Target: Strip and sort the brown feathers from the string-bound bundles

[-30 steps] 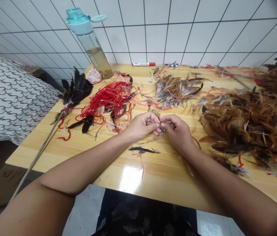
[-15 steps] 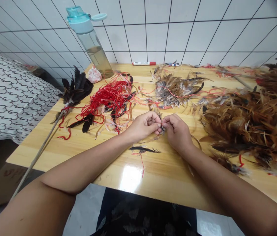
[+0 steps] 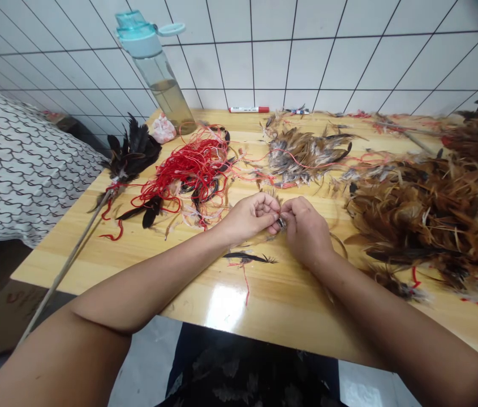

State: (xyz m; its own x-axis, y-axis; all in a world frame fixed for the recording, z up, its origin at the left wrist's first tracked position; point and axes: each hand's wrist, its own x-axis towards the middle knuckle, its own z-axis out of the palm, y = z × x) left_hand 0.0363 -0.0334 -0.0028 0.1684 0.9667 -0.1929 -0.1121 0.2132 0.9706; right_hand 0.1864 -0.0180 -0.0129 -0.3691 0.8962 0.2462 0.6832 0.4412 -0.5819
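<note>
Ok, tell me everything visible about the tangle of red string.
The tangle of red string is a loose, uneven heap of thin, bright-red strands, looking like yarn or cord. It lies on the wooden table, beyond and to the left of the left hand, with black feathers in and against it and pale wisps at its near edge. Parts of it trail to both sides, their ends hard to trace.

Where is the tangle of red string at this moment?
The tangle of red string lies left of centre in the head view, between the black feather bundle and the brown-grey feather pile.
</note>
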